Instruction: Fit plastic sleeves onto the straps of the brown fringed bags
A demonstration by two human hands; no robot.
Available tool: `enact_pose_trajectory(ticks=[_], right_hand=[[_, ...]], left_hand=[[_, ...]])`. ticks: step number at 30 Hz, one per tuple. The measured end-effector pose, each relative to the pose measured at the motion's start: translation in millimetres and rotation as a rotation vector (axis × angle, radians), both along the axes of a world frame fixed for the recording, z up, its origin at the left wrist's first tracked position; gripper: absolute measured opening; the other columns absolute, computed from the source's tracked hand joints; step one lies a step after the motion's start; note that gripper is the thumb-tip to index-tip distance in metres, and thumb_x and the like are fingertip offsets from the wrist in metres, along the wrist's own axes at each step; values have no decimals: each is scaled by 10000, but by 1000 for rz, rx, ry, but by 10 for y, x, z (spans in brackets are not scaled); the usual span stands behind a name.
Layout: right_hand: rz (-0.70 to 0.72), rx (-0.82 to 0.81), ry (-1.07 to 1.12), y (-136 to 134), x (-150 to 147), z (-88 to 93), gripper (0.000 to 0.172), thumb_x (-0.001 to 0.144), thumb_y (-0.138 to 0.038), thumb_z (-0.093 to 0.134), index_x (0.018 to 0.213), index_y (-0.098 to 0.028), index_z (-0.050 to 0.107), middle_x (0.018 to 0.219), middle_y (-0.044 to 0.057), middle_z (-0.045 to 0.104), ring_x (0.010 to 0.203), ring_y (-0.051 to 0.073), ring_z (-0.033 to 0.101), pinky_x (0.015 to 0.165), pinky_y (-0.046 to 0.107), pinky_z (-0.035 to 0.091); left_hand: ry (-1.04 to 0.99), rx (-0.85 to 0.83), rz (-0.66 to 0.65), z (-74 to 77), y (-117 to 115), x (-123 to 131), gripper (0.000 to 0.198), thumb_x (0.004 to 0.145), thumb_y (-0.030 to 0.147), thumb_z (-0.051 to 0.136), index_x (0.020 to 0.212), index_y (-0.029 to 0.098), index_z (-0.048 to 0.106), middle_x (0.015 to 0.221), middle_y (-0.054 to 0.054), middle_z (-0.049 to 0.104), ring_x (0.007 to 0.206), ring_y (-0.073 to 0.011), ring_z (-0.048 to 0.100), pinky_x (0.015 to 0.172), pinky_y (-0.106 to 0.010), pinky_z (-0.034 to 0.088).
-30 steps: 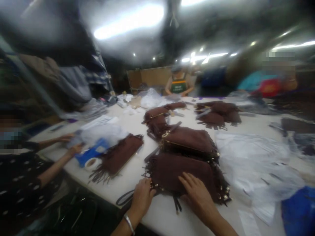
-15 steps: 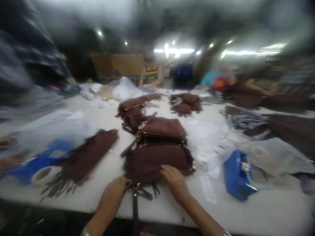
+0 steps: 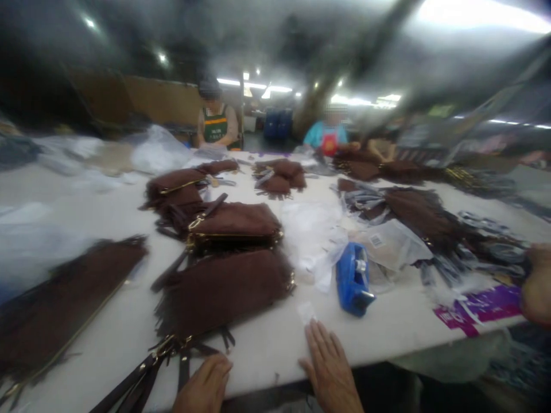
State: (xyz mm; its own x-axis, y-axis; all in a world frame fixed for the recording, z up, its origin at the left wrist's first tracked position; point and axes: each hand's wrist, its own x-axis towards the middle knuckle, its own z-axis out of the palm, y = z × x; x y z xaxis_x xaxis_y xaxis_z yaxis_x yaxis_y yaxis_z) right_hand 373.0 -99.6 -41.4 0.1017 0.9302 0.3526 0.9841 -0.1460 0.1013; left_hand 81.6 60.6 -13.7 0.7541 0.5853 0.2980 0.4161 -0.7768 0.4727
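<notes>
A brown handbag [image 3: 228,292] with fringed ends and gold-coloured fittings lies flat on the white table. Its dark strap [image 3: 144,373] runs toward the near edge. Beside the strap, my left hand [image 3: 204,383] is closed with the fingers curled together; what they hold, if anything, is hidden. My right hand [image 3: 329,364] lies to the right of the bag, fingers stretched out. Its fingertips touch the near end of a small white slip [image 3: 306,312], partly covering it. Right behind the bag sits another brown handbag [image 3: 236,221] with a gold zip.
A blue tape dispenser [image 3: 355,281] stands right of the slip, near clear plastic bags [image 3: 394,244]. Another fringed bag [image 3: 73,304] lies at left. More brown bags [image 3: 422,212] are at right. Co-workers [image 3: 217,126] are across the table; another person's arm [image 3: 538,284] is at the right edge.
The view has swung right. My right hand has left the handbag and reached the white slip. My left hand has moved off the bag's corner ring toward the table's near edge.
</notes>
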Motion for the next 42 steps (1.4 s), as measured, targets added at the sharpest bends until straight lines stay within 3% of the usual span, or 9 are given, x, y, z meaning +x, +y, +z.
enact_pose_trajectory(ticks=[5,10,17,20,26,30,35,38,42], right_hand=[[261,-45,-17,-123,-116,71,558,895,-218,520,1430,-163,373,1449,78,452,1331,258,405,1110,427,292],[331,38,32,-303,81,-130,522,887,-65,384,1389,-194,445,1386,55,529,1278,213,478,1043,373,400],[184,113,300,-350,56,-106,387,905,-203,493,1281,-263,557,1331,52,582,1200,252,554,971,408,482],[154,66,279,-257,68,-38,586,872,-365,567,1411,-193,415,1450,105,444,1309,306,436,1040,459,412],[334,130,217,-274,92,-153,513,875,-82,423,1360,-233,489,1351,58,564,1248,223,516,1068,410,378],[255,176,666,-275,-137,-13,358,872,-157,484,1159,-277,662,1176,17,686,1096,234,628,974,380,485],[-282,41,1732,12,-752,383,294,765,-464,685,916,-215,726,902,32,749,819,251,704,723,323,586],[-446,27,2186,190,-1109,468,486,578,-494,826,933,-185,703,861,50,754,770,259,714,658,329,589],[-536,-15,2474,289,-1457,404,518,497,-418,888,908,-183,678,813,49,760,734,222,724,623,278,577]], left_hand=[[-26,-203,1,184,-187,565,263,929,211,392,1048,235,625,1051,-61,666,983,-193,635,873,-290,508],[-63,-496,31,378,-292,882,244,919,225,401,927,213,644,919,-53,653,895,-191,608,814,-295,461],[-184,-1022,169,159,-449,899,202,827,238,465,845,157,650,730,-20,646,712,-167,593,658,-261,425],[-222,-1121,183,89,-481,902,211,806,248,478,845,140,655,711,-22,657,678,-156,585,651,-261,424],[-243,-1160,209,43,-506,845,220,796,282,514,838,132,670,736,-41,680,681,-151,599,628,-252,416],[-281,-1403,319,60,-602,735,261,761,355,602,829,109,656,733,-64,676,590,-138,604,555,-239,406],[-628,-1801,224,431,-729,658,364,736,354,722,985,95,663,920,-131,695,795,-188,662,739,-294,486],[-915,-1795,234,565,-719,634,287,777,302,702,977,97,685,916,-113,693,795,-170,640,758,-275,482],[-1127,-1695,419,489,-640,524,251,790,298,689,916,82,702,942,-132,704,842,-187,640,775,-275,482]])
